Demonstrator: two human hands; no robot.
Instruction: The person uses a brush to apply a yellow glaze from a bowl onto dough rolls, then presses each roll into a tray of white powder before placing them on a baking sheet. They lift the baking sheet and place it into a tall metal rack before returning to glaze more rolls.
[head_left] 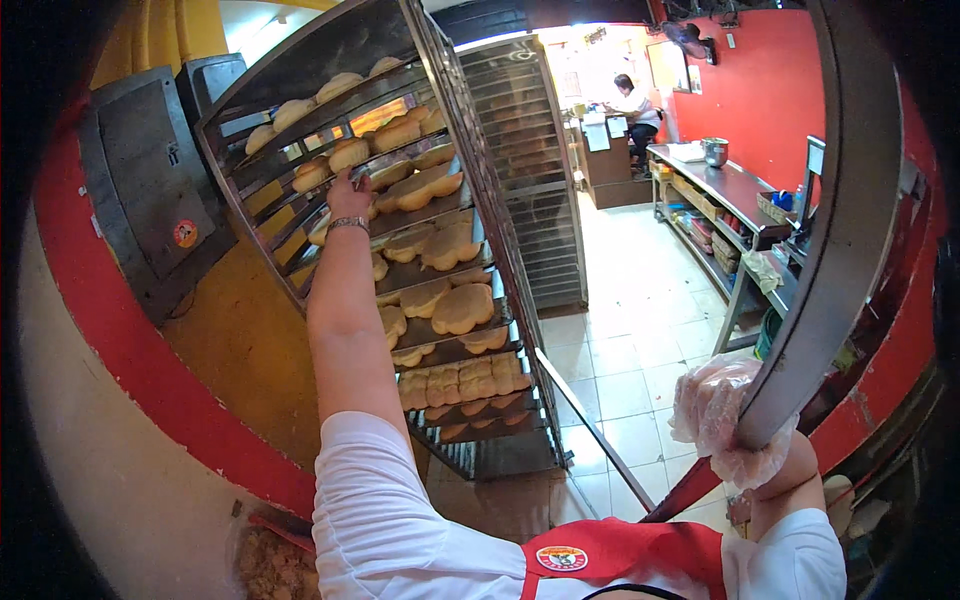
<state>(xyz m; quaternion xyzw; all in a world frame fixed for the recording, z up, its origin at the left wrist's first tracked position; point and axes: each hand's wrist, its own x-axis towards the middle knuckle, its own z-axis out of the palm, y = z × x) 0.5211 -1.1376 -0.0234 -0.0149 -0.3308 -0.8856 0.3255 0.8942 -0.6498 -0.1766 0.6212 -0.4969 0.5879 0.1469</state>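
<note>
My bare left hand [348, 197], with a bracelet at its wrist, reaches into a tall metal rack [447, 90]. Its fingers are bent at the edge of a tray, just below a golden bread roll [348, 153]; I cannot make out what they grip. Several trays in the rack carry bread, among them large rounded loaves [462, 308] and a block of joined rolls [465, 381]. On the right, my right hand [722, 418], in a clear plastic glove, is closed round the lower part of a long grey metal bar [835, 240].
Behind the first rack stands a second slatted rack [530, 180]. A steel table [715, 190] with a metal pot [715, 152] and a basket [775, 207] runs along the red wall. A person [637, 110] sits at the far counter. A dark metal cabinet [155, 180] is at the left.
</note>
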